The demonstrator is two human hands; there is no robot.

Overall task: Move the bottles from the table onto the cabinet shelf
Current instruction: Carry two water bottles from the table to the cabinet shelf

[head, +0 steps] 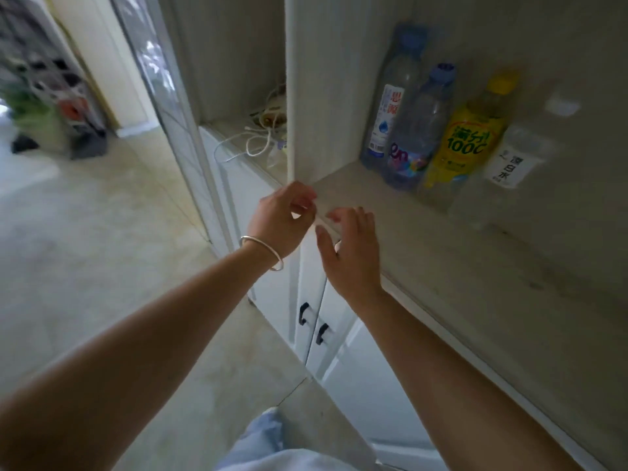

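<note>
While four plastic bottles stand in a row at the back of the pale cabinet shelf, your hands hover at its front edge and hold nothing; your left hand, with a silver bangle on its wrist, has loosely curled fingers; your right hand is spread; the bottles are two clear blue-capped bottles, a yellow-labelled bottle and a clear white-capped bottle.

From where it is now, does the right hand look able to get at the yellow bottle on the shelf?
Probably yes. The right hand is open and holds nothing, at the shelf's front edge. Bare shelf lies between it and the yellow bottle, which stands in the row with nothing in front.
</note>
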